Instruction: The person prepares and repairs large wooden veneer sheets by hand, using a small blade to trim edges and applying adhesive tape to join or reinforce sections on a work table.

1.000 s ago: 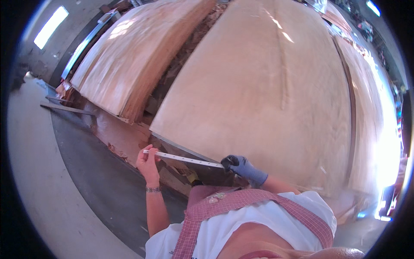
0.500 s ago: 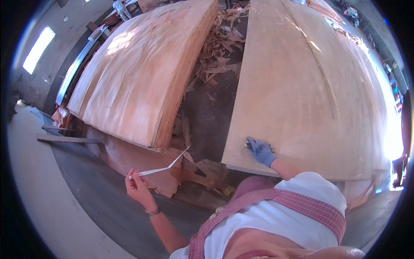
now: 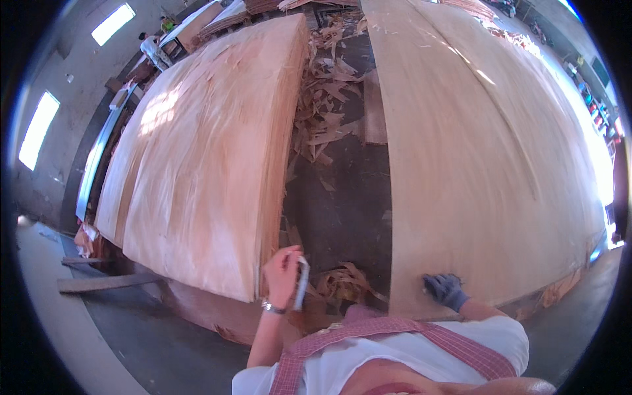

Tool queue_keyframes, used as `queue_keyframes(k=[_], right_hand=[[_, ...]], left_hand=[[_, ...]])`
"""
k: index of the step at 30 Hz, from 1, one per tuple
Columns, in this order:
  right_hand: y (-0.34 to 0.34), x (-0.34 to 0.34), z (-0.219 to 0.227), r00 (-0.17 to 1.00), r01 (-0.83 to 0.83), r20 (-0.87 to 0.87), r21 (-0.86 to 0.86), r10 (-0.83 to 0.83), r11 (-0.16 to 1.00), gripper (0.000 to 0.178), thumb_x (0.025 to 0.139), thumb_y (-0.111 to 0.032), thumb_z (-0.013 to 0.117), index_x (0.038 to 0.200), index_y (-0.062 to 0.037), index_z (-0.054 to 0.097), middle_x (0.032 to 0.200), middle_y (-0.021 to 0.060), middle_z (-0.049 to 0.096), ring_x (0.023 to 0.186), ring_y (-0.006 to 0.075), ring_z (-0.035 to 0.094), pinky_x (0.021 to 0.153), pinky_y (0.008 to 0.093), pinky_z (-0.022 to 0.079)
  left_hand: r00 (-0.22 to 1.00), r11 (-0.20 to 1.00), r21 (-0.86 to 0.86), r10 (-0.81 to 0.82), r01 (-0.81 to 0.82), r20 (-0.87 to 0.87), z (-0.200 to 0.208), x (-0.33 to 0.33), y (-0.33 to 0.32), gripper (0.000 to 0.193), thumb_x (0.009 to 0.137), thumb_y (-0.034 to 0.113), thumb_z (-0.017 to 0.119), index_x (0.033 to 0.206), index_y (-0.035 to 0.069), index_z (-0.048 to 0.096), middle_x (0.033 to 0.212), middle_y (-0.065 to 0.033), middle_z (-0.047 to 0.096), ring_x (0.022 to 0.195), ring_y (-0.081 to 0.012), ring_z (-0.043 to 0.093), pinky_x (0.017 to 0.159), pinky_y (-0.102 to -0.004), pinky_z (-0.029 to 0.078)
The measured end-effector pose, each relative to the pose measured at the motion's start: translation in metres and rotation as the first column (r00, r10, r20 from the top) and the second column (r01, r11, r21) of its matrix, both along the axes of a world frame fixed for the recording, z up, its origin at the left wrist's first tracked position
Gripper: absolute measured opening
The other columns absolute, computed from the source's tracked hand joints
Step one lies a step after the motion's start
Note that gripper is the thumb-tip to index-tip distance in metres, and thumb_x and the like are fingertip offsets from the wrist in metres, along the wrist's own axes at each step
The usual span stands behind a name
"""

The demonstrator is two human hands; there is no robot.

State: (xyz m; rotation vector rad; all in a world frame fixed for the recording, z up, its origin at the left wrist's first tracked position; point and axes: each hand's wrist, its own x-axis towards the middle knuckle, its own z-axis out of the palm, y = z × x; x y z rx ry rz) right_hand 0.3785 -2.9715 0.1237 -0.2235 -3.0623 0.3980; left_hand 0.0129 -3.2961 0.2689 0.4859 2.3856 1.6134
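My bare left hand (image 3: 283,268), a bracelet at its wrist, is closed on a narrow white strip (image 3: 302,284) that hangs down beside the wrist. It is in front of the near right corner of the left stack of thin wood sheets (image 3: 197,178). My right hand (image 3: 445,291), in a grey-blue glove, rests with fingers stretched out on the near left part of the pale top sheet of the right stack (image 3: 474,191). A long dark crease runs down that sheet.
Between the stacks, torn veneer scraps (image 3: 326,125) litter the dark floor (image 3: 339,217). More scraps (image 3: 342,283) lie close to me. A wooden bar (image 3: 108,284) sticks out at the left stack's near end. A person (image 3: 155,51) stands far left, by the wall.
My left hand has moved right and inward with the white strip, which now hangs down instead of pointing away. My right hand remains on the right stack while the view has shifted.
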Motion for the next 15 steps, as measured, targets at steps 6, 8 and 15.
queue_keyframes(k=[6,8,15], right_hand=[[0.0,-0.021,0.038,0.968,0.229,0.187,-0.365,-0.17,0.902,0.034,0.083,-0.025,0.067,0.115,-0.0143,0.064,0.1,0.0094,0.069,0.092,0.0302,0.066,0.078,0.0428,0.053],[0.0,-0.072,0.067,0.944,0.326,0.178,-0.386,-0.277,0.863,0.033,0.082,-0.021,0.068,0.114,-0.0138,0.064,0.102,0.0104,0.069,0.095,0.0305,0.066,0.081,0.0414,0.053],[0.017,-0.389,0.133,0.775,0.119,-0.226,-0.865,-0.59,0.488,0.048,0.083,0.001,0.067,0.13,-0.0042,0.057,0.124,0.0134,0.063,0.113,0.0236,0.062,0.099,0.0336,0.047]], left_hand=[[0.882,0.881,-0.042,-0.47,0.471,0.036,-0.011,-0.075,0.1,0.017,0.095,0.012,0.061,0.105,0.001,0.07,0.086,-0.0075,0.073,0.076,-0.0091,0.067,0.066,-0.0236,0.052],[0.807,0.807,-0.005,-0.59,0.591,0.035,-0.005,-0.098,0.138,0.017,0.095,0.012,0.062,0.104,0.001,0.07,0.086,-0.0086,0.073,0.077,-0.009,0.067,0.068,-0.0244,0.052],[0.604,0.609,0.125,-0.793,0.783,0.079,0.032,-0.218,0.24,0.02,0.097,0.016,0.06,0.108,0.001,0.069,0.085,-0.005,0.072,0.078,-0.007,0.065,0.069,-0.0231,0.052]])
